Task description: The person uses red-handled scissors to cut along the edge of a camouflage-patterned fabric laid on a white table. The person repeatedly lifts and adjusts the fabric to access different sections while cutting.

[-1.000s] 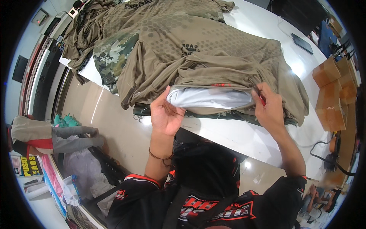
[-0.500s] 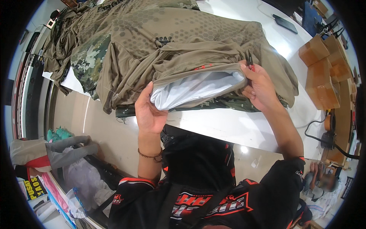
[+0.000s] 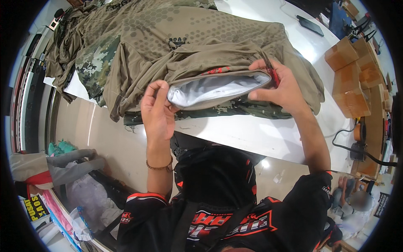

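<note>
A khaki-brown shirt (image 3: 222, 50) with a dark hexagon pattern lies spread on the table. Its near opening gapes toward me and shows the white inside (image 3: 218, 88), with small red marks above the rim. My left hand (image 3: 158, 111) pinches the left end of that opening between thumb and fingers. At the right end is my right hand (image 3: 279, 86), its thumb below the rim and its fingertips above, spread apart. Red-handled thread snips (image 3: 275, 78) are tucked in this hand, dark blades pointing away from me.
Camouflage cloth (image 3: 247, 107) lies beneath the shirt, and more garments (image 3: 67, 54) heap at the far left. A phone (image 3: 310, 26) rests on the white table (image 3: 235, 132). Cardboard boxes (image 3: 350, 92) and a black cable (image 3: 373, 161) are at right. Clothes and plastic bags (image 3: 86, 191) are lower left.
The opening has flattened and lifted slightly away from me. My right fingers have spread apart, and the snips show more of their length. My left hand has shifted a little left.
</note>
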Available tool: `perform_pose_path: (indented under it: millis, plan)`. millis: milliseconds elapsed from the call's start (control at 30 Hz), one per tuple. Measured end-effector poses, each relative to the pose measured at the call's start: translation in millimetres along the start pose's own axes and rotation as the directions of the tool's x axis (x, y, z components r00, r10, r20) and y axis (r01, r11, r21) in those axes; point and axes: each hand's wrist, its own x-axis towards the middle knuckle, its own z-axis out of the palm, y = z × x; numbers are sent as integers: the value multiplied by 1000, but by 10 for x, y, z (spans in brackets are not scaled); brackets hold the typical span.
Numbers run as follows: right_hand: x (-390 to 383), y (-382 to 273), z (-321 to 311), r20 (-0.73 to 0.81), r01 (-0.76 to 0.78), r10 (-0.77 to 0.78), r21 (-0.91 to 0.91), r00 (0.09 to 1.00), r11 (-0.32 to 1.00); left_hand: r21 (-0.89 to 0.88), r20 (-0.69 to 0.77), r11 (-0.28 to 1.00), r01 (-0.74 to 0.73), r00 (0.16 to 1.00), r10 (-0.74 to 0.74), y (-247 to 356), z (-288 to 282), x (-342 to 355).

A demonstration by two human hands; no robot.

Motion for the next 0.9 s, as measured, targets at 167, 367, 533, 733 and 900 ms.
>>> perform_pose_path:
  millis: [167, 367, 533, 733, 900]
  plan:
    - [159, -157, -163, 18, 26, -20, -526, 1000, 850, 180, -23, 964, -198, 978, 205, 97, 382, 197]
    - [385, -153, -139, -220, -121, 14, -482, 975, 868, 570, 343, 706, -419, 903, 260, 349, 248, 281]
    - [508, 83, -238, -162, -99, 20, -495, 987, 863, 746, 659, 58, -663, 748, 81, 630, 58, 106]
    - [425, 40, -265, 204, 210, -124, -479, 971, 852, 877, 481, -113, -468, 848, 223, 731, -221, -310]
    - [292, -174, -510, 502, 112, 11, -215, 865, 970, 976, 207, -85, -200, 741, 639, 905, -842, -467]
